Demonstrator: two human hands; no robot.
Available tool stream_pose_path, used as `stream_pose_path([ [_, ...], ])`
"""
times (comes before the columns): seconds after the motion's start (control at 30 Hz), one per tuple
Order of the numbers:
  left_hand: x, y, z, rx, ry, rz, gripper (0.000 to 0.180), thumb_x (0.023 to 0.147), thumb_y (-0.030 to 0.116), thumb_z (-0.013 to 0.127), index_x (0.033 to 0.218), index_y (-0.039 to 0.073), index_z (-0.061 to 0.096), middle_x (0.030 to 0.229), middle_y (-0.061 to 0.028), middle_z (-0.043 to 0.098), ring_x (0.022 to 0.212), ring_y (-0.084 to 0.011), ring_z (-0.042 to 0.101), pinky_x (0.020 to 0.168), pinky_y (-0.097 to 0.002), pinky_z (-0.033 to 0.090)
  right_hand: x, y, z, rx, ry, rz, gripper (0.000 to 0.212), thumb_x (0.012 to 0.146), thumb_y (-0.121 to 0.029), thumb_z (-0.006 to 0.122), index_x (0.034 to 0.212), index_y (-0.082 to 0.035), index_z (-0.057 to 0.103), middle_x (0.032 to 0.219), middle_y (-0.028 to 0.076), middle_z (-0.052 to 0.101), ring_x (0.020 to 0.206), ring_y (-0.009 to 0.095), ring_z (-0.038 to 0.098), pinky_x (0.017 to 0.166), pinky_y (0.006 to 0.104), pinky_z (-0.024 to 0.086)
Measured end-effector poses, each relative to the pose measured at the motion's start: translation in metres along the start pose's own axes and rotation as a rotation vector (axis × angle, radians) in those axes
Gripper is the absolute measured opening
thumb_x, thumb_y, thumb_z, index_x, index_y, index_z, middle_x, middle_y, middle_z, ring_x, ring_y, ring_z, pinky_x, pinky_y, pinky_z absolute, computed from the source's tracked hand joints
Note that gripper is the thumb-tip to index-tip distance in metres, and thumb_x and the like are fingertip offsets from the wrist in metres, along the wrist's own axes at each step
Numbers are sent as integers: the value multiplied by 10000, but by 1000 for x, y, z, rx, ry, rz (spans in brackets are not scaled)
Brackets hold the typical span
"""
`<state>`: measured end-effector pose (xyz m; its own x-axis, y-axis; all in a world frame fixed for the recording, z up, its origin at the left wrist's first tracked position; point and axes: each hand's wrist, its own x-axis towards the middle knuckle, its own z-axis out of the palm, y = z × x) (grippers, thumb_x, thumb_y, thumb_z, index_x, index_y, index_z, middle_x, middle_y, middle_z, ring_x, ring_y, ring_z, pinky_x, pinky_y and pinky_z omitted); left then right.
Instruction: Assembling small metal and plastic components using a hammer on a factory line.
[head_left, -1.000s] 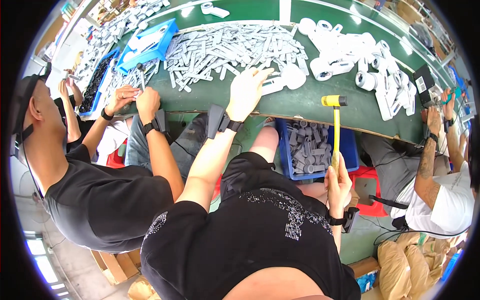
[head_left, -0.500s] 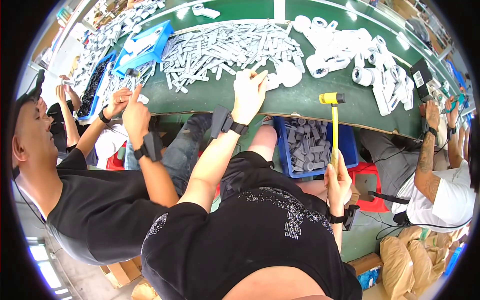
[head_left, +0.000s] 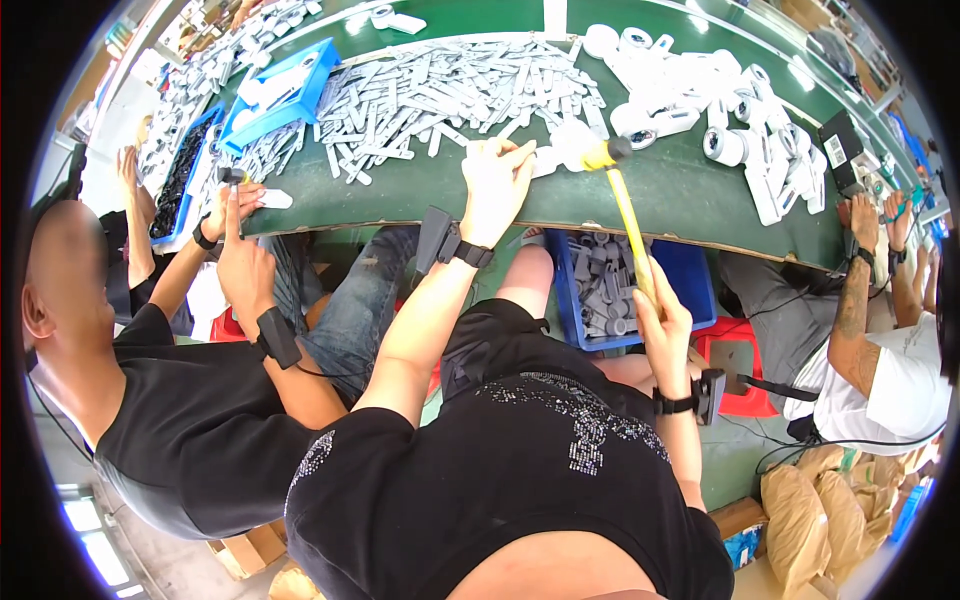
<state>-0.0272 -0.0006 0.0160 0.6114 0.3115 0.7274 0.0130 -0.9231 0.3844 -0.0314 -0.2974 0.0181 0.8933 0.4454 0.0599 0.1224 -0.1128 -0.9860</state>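
Leftward, in the head view, the yellow hammer [head_left: 629, 225] has swung since the earlier frame, and we see its head at the white round part [head_left: 572, 140] on the green desk [head_left: 400, 195]. Our right hand [head_left: 663, 322] has its fingers closed around the hammer; our left hand [head_left: 497, 185] bends its fingers beside the part, but whether they grip, we cannot tell.

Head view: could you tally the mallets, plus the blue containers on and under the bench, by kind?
Mallets: 2 (yellow mallet in the wearer's right hand; dark-headed mallet at left)
Blue trays on the bench: 2 (tray of white parts; tray of black parts)
Blue bin under the bench: 1
Total: 5
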Motion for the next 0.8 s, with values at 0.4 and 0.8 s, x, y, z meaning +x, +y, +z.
stream_pose_path([
  [0.4,8,-11,0,-410,-63,-290,186,745,83,707,927,102,737,796,-68,656,775,-213,600,748,-313,469,61,-24,10,-361,-41,-420,440,889,-69,609,1321,-86,531,840,167,618,693,227,577,683,301,478],
  [0.8,7,-11,1,-298,-88,-306,113,731,92,719,842,76,729,805,-91,659,800,-233,609,769,-326,470,60,-40,6,-627,-102,-428,472,869,-45,619,1326,-123,531,779,146,576,641,278,564,613,352,473],
])
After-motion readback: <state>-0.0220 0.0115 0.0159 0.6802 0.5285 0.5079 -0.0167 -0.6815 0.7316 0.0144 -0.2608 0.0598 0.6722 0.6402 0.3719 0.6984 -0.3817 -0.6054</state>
